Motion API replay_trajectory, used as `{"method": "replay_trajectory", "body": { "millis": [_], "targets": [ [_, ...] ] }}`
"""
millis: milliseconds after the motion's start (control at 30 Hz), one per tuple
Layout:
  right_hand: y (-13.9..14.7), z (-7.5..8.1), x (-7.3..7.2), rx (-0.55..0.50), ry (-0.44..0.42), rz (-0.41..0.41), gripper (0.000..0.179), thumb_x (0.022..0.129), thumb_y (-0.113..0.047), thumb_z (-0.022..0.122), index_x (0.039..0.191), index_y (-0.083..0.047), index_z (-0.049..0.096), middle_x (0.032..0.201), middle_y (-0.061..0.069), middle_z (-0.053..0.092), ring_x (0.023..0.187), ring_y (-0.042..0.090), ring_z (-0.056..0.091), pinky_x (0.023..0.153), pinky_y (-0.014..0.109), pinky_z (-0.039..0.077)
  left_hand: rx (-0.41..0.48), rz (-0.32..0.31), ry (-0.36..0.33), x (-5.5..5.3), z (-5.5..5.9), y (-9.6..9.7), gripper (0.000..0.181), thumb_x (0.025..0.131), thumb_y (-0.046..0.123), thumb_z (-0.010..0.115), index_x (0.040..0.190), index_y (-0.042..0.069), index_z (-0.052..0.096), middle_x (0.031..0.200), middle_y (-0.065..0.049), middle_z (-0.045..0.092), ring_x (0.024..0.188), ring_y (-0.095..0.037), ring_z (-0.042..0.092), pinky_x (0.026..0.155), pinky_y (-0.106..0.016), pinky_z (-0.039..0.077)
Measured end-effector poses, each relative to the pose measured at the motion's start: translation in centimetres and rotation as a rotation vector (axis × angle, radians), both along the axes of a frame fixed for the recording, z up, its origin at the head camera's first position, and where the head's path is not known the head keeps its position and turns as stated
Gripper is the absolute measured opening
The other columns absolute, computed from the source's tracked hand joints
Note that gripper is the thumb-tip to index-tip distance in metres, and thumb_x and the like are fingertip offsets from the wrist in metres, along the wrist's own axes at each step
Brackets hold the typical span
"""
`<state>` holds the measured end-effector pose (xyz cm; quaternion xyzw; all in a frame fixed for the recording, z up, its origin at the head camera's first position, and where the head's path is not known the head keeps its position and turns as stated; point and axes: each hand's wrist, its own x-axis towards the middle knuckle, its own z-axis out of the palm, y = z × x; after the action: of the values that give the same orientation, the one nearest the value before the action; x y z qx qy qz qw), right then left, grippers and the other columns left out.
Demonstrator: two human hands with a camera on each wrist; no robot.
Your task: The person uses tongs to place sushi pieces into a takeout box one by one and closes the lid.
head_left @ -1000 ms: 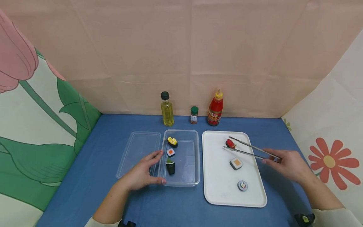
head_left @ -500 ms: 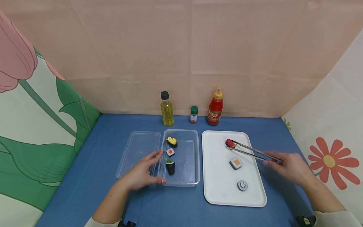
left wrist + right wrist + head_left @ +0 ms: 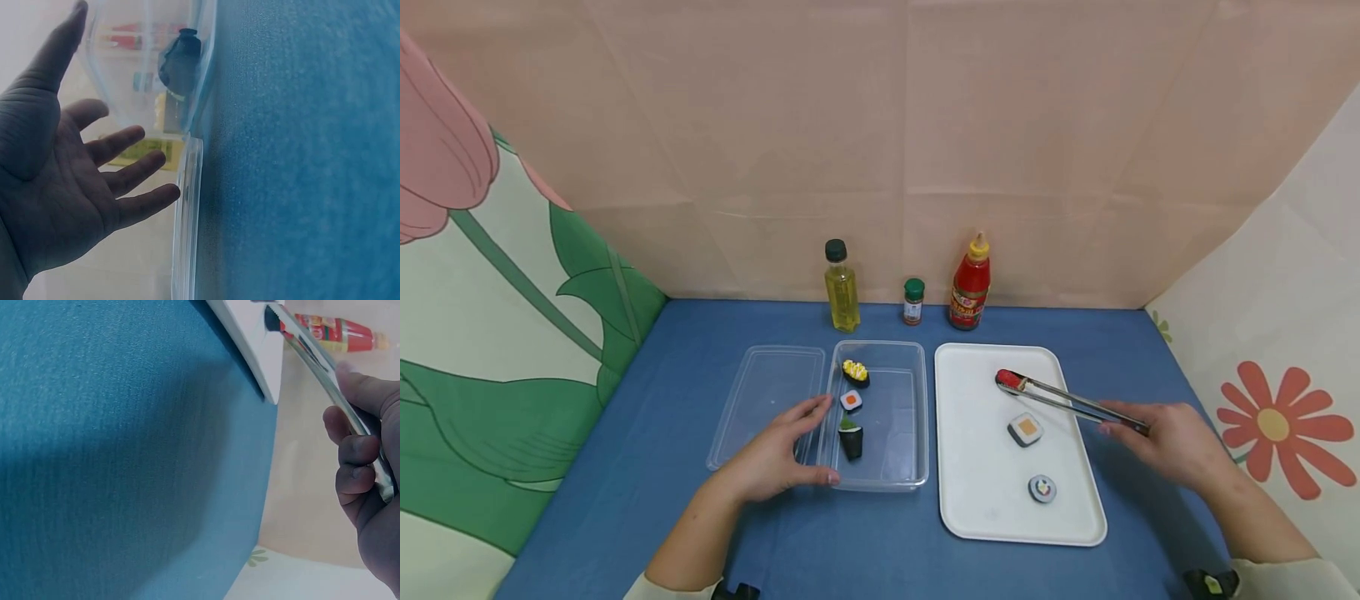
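My right hand (image 3: 1172, 437) grips metal tongs (image 3: 1075, 402), whose tips close around a red-topped sushi piece (image 3: 1009, 379) near the far end of the white tray (image 3: 970, 508). Nearer on that tray lie a square sushi roll (image 3: 1025, 430) and a round sushi roll (image 3: 1042, 489). My left hand (image 3: 775, 458), fingers spread, is at the left side of a clear plastic container (image 3: 891, 483); in the left wrist view its fingers curl around nothing. Along the container's left side sit a yellow-topped sushi (image 3: 855, 373), a small square roll (image 3: 851, 401) and a dark cone-shaped hand roll (image 3: 851, 440).
A clear lid (image 3: 767, 392) lies left of the container, partly behind my left hand. Along the back stand an oil bottle (image 3: 842, 292), a small green-capped jar (image 3: 913, 302) and a red sauce bottle (image 3: 970, 287). A blue cloth (image 3: 850, 542) covers the table.
The tongs' arms have come together, and their tips now hold the red-topped sushi piece. My left hand has stayed where it was.
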<state>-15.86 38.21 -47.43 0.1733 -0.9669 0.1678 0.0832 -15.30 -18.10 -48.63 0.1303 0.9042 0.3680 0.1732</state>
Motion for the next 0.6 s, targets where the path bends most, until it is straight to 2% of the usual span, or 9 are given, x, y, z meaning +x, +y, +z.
{"method": "replay_trajectory", "body": {
  "millis": [100,200,433,600],
  "targets": [
    [-0.1,0.4,0.0,-0.001,-0.012,0.001,0.044,0.085,-0.021,0.087,0.125,-0.006,0.076,0.064,-0.015,0.064,0.045,0.0,0.036,0.041,0.024,0.032,0.005,0.0,0.0,0.0,0.0,0.0,0.112,0.075,0.048,0.092,0.165,0.025,0.03,0.171,0.0,0.024,0.155,-0.038,0.023,0.115,-0.067,0.03],
    [-0.1,0.6,0.0,-0.007,0.0,0.016,0.044,0.085,-0.021,0.087,0.124,-0.006,0.076,0.06,-0.019,0.058,0.044,0.0,0.034,0.041,0.023,0.031,0.009,-0.003,0.0,0.0,0.1,-0.1,0.112,0.075,0.048,0.092,0.165,0.025,0.03,0.171,0.0,0.024,0.155,-0.038,0.023,0.115,-0.067,0.031],
    [-0.3,1.0,-0.6,-0.036,0.09,0.115,0.042,0.08,-0.015,0.09,0.121,-0.007,0.078,0.057,-0.024,0.049,0.043,-0.005,0.03,0.041,0.019,0.029,0.004,-0.007,0.0,-0.1,0.1,0.0,0.111,0.077,0.048,0.091,0.165,0.024,0.029,0.171,-0.003,0.023,0.154,-0.041,0.023,0.114,-0.068,0.031],
    [-0.9,1.6,-1.0,-0.042,0.088,0.148,0.042,0.08,-0.015,0.09,0.12,-0.008,0.079,0.054,-0.025,0.041,0.043,-0.006,0.027,0.042,0.019,0.028,-0.002,0.001,-0.005,0.0,0.2,0.1,0.112,0.076,0.049,0.092,0.165,0.024,0.029,0.171,-0.003,0.023,0.154,-0.04,0.024,0.114,-0.068,0.031]
  ]
}}
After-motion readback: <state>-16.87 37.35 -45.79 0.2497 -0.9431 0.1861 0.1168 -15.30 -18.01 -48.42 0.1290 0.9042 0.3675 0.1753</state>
